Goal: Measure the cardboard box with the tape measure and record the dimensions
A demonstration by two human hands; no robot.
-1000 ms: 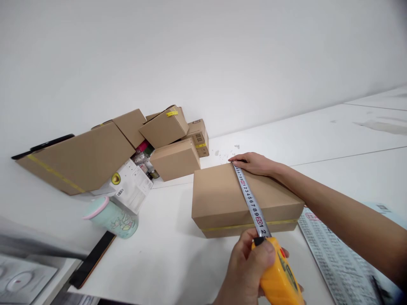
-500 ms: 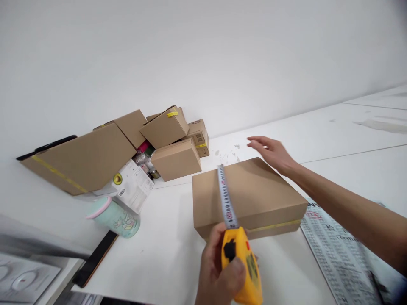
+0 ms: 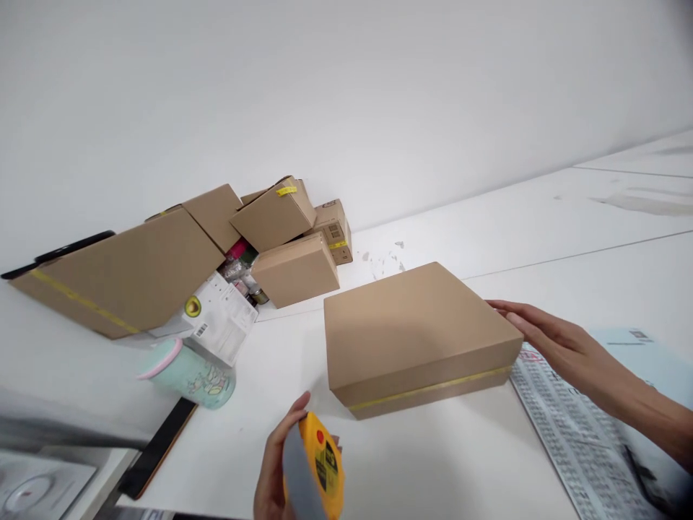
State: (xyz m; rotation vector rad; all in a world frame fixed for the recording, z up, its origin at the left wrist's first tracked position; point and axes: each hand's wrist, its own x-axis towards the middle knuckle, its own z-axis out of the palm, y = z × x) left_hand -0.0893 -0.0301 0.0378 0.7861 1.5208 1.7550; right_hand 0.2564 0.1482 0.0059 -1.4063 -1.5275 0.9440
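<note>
A flat brown cardboard box [image 3: 411,328] with a yellow tape line along its front side lies on the white table [image 3: 455,462]. My left hand [image 3: 279,469] grips a yellow tape measure [image 3: 319,466] at the bottom edge, in front of the box, with no tape showing. My right hand [image 3: 546,336] reaches in from the right with fingers stretched out, fingertips at the box's right edge. It holds nothing.
A pile of cardboard boxes [image 3: 216,245] leans against the white wall at the back left, with a white packet [image 3: 221,318] among them. A mint cup with a pink lid [image 3: 187,372] lies on its side. A printed sheet [image 3: 585,426] lies at the right.
The tape has drawn back into the yellow case, and my left hand has carried it left and down. My right hand left the box's far edge and came to its right side.
</note>
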